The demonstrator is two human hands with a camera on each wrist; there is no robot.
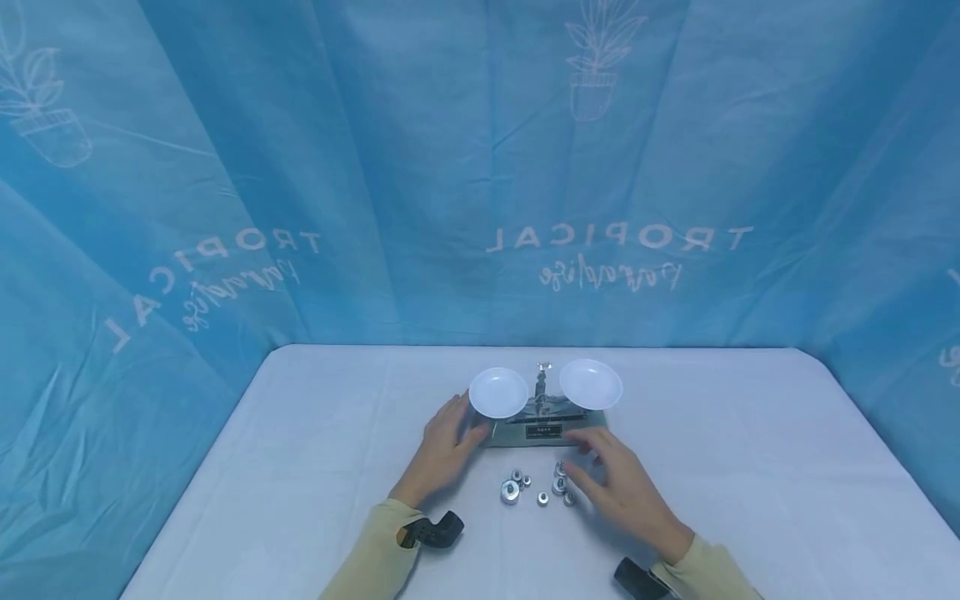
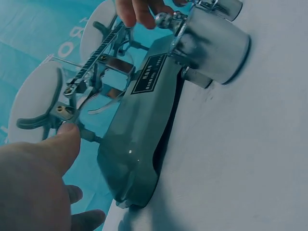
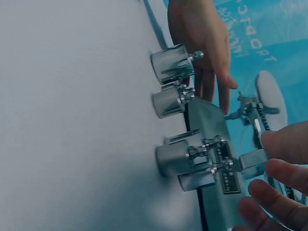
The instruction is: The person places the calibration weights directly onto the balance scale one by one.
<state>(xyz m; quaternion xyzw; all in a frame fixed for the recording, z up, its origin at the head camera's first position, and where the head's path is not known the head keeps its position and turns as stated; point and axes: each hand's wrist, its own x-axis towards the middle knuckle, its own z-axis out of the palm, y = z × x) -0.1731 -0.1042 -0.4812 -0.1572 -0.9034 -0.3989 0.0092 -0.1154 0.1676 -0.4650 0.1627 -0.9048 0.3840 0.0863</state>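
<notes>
Hands (image 1: 444,454) and (image 1: 626,492) flanked the scale (image 1: 544,408) mid-table, fingers loosely spread, clamped on nothing.
We judged the weights (image 1: 538,487), clustered just in front of the base between both hands, the real hazard: one careless sweep of the right hand could topple them or rock a pan (image 1: 498,392). Table (image 1: 750,467) edges lay well apart from us, open room either side.
</notes>
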